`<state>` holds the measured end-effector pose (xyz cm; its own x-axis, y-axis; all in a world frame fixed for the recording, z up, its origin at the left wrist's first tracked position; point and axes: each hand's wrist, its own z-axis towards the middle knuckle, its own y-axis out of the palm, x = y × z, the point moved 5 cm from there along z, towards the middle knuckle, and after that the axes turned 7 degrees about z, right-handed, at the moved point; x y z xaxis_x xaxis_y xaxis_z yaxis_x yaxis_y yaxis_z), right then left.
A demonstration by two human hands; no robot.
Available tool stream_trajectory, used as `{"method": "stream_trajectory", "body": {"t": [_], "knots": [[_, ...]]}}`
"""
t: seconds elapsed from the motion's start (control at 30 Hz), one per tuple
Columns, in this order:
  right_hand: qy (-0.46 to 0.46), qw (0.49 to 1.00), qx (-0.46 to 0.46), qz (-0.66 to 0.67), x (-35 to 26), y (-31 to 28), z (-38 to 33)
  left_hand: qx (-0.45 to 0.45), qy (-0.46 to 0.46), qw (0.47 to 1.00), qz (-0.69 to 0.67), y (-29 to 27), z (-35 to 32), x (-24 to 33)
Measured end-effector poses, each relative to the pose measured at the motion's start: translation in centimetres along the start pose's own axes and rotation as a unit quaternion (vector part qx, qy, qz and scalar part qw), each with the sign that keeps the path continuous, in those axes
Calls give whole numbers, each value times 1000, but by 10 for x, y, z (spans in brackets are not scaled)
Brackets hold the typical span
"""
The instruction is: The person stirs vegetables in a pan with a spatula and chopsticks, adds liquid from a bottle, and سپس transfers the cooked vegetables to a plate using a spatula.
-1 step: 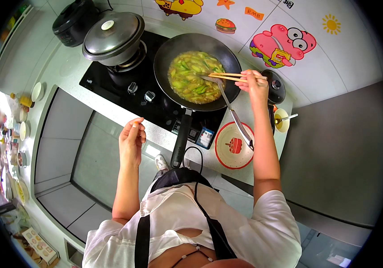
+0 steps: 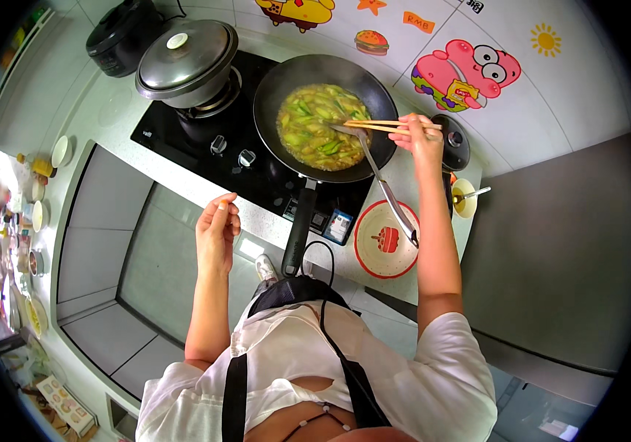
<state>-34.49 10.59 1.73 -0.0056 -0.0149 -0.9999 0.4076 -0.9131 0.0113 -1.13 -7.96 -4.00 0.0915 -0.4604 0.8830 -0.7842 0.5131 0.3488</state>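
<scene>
Over the right rim of a dark frying pan (image 2: 279,81), my right hand (image 2: 424,140) is closed round a pair of wooden chopsticks (image 2: 382,125). Their tips reach the green vegetable pieces (image 2: 323,129), which lie in steaming, yellowish liquid. A metal spatula (image 2: 389,195) leans across the pan's rim, its blade by the chopstick tips and its handle over a red-rimmed bowl (image 2: 363,254). My left hand (image 2: 216,228) hangs in front of the stove's edge, left of the pan's black handle (image 2: 301,228). Its fingers are curled in towards the thumb, and nothing shows in them.
On the black gas stove (image 2: 183,140), a lidded metal pot (image 2: 183,66) stands left of the pan. A black cooker (image 2: 120,40) is behind it. Right of my arm are a black lid (image 2: 454,144) and a small bowl (image 2: 466,206) with a spoon. Small bowls (image 2: 63,152) line the left counter.
</scene>
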Motion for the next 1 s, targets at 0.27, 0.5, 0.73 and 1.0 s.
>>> {"method": "stream_trajectory", "body": {"t": [0.27,0.5,0.73,1.0], "knots": [[5,1000,27,-3,2,-16,10,-5,-1,1000,-8,-5,1,0],[32,998,38,-24,9,-25,25,-15,0,1000,-14,-8,1,-1],[50,998,28,-20,29,-18,40,3,2,1000,-6,-16,-6,2],[70,994,75,-33,36,-24,51,9,6,1000,-13,-20,-12,0]]}}
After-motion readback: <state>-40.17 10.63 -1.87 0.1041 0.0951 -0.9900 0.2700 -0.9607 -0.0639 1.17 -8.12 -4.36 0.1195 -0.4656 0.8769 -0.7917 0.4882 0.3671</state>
